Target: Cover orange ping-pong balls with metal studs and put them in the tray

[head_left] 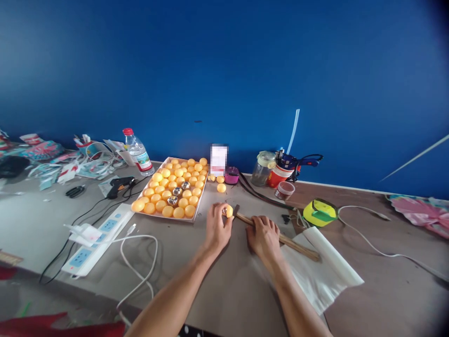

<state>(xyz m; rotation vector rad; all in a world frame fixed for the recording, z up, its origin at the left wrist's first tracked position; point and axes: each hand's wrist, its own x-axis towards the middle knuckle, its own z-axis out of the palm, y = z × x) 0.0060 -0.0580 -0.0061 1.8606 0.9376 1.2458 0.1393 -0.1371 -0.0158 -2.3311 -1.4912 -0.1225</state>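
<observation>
My left hand [218, 227] is closed, its fingertips pinching an orange ball [229, 211] that looks like a table tennis ball, with a small shiny patch on its left side. Beside the ball is the dark head of a hammer [236, 210]; I cannot tell whether they touch. My right hand [264, 235] is wrapped round the hammer's wooden handle, which slants down to the right over the table. Left of my hands, a shallow box [195, 216] holds rows of orange balls [168, 211], a few of them silver [173, 201].
Loose orange balls [221, 187] lie behind my left hand near a purple container [231, 175]. A white power strip [94, 243], cables, a glue gun [117, 186] and a water bottle [138, 152] stand left. At right are a plastic sheet [333, 276], a yellow-green object [320, 213] and a jar [264, 168].
</observation>
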